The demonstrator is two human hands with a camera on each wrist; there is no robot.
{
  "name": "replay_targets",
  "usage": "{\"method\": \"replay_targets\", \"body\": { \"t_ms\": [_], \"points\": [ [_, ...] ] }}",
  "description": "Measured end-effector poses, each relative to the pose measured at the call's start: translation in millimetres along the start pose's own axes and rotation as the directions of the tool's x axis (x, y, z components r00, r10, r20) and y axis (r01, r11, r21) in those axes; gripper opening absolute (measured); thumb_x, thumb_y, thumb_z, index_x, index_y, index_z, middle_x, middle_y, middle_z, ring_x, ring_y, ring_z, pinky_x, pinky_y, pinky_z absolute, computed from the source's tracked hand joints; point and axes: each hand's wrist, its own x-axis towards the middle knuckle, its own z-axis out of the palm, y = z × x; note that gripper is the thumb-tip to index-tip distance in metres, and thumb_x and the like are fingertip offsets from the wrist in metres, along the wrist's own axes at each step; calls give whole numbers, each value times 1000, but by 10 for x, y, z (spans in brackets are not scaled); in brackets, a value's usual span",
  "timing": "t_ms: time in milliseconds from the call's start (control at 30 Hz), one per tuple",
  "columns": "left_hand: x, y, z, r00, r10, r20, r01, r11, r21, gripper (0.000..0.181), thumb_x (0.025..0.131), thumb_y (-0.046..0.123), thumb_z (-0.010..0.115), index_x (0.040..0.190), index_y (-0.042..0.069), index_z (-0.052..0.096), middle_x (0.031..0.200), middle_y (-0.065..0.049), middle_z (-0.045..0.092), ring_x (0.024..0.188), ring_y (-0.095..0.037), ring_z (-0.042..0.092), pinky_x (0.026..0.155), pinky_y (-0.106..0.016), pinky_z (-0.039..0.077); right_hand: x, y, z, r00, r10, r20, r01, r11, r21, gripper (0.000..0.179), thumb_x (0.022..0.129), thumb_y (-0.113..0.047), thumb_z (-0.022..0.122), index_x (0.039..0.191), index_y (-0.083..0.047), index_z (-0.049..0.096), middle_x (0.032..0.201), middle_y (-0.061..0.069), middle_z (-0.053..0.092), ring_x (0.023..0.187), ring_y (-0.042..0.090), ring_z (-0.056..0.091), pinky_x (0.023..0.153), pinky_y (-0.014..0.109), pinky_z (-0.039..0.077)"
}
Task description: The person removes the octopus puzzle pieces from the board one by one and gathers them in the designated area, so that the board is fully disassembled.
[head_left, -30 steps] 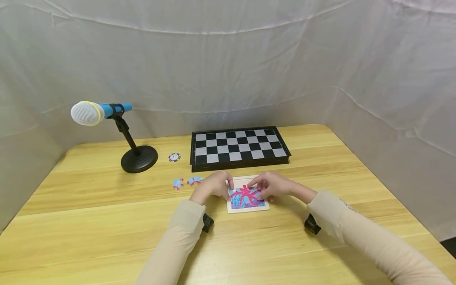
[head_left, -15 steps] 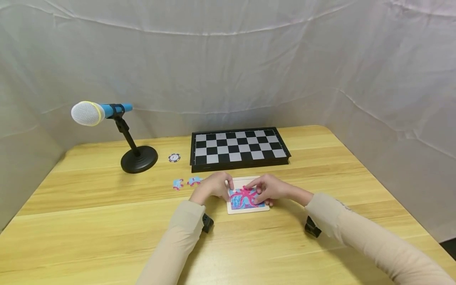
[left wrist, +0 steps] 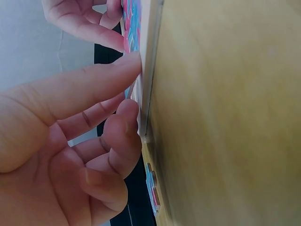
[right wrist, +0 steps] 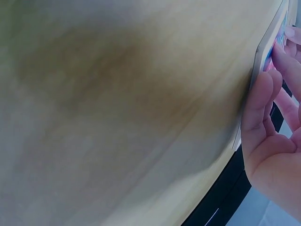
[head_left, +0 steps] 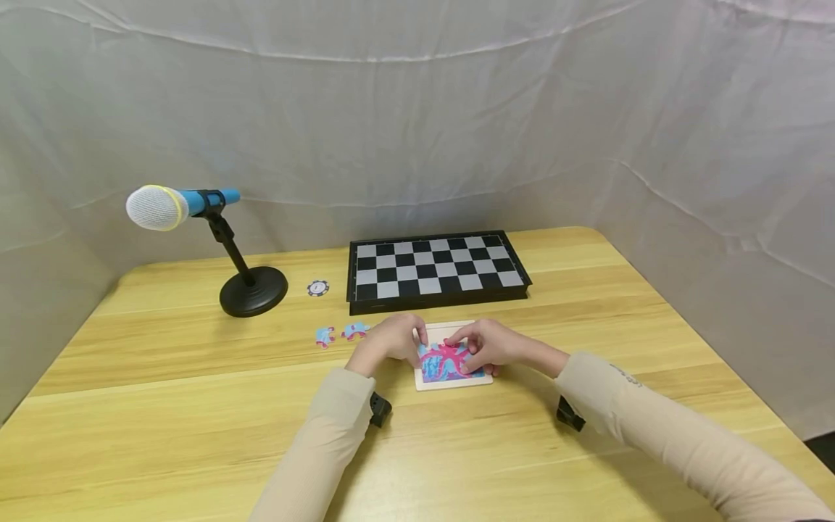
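one microphone sits in one black stand at the left of the frame, its white head toward the left edge. right of it lies one round chip. lower, left of centre, are two loose puzzle pieces, side by side and apart, just left of the left hand. that hand, near the centre, grips the left edge of one tray, thumb against the rim.

above the hands, upper centre, one chessboard lies flat, its long side running left to right.

the tray lies flat between the two hands. the puzzle fills its lower part, looking longer from left to right; its one pink octopus points its head toward the top of the frame, arms downward. above it a pale strip shows.

at the tray's right side, the right hand touches the puzzle with thumb and forefinger moderately spread; i cannot tell whether a piece is pinched between them.
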Motion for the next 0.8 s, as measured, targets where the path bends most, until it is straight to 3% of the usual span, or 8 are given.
{"method": "replay_targets", "body": {
  "t_ms": [400,633,800],
  "points": [
    [-18,9,4,999,22,-24,-22,1000,-17,26,63,1,78,77,9,57,71,-1,53,62,-17,46,54,-26,39,2,4,-17,1000,-10,-1,10,1000,-19,43,73,-5,72,114,-4,60,62,2,43,39,10,42,38,19,37],
    [-34,-30,1,996,59,-67,-66,992,-110,9,76,2,66,73,7,59,66,-2,53,56,-15,47,50,-24,39,2,9,-11,1000,-20,8,20,1000,-4,43,74,-5,72,115,-2,60,62,1,43,39,10,41,38,19,36],
    [-43,-49,-4,994,88,-62,-97,979,-177,10,78,1,65,71,5,60,61,-5,54,46,-13,45,46,-21,38,0,25,-5,1000,-19,9,19,1000,-9,43,74,-5,71,115,-3,59,62,2,44,39,10,42,38,19,37]
  ]
}}
